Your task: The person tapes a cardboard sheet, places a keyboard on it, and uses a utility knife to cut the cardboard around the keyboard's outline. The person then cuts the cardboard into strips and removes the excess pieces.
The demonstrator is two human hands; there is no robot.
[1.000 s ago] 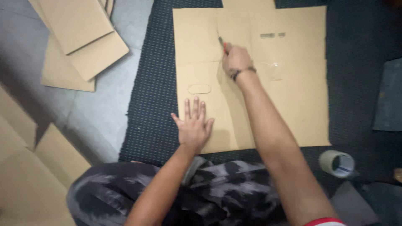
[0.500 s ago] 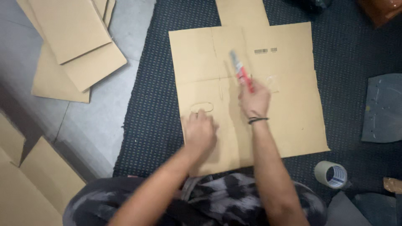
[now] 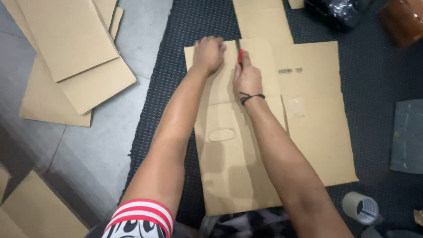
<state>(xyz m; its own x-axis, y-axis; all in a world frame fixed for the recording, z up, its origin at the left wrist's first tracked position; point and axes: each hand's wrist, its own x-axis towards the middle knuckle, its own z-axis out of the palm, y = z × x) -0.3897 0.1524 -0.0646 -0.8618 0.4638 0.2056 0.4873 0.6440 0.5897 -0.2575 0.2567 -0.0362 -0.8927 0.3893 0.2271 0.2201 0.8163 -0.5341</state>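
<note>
My hands have moved up to the cardboard's (image 3: 238, 145) far edge. Left hand (image 3: 208, 53) presses it, curled; right hand (image 3: 246, 77) has its grip closed round a red cutter (image 3: 240, 54).

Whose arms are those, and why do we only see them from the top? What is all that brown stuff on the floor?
There is no machine here, just a person. A small camera sits on the person's head and looks down, so you see only their two arms from above.

The brown stuff is cardboard. One big flattened cardboard sheet lies on a dark mat. The left hand presses down on the sheet near its far edge. The right hand grips a red-handled cutter, with its blade end touching the cardboard.

More cardboard pieces lie stacked on the grey floor to the left. A roll of tape sits on the mat at the lower right.
</note>
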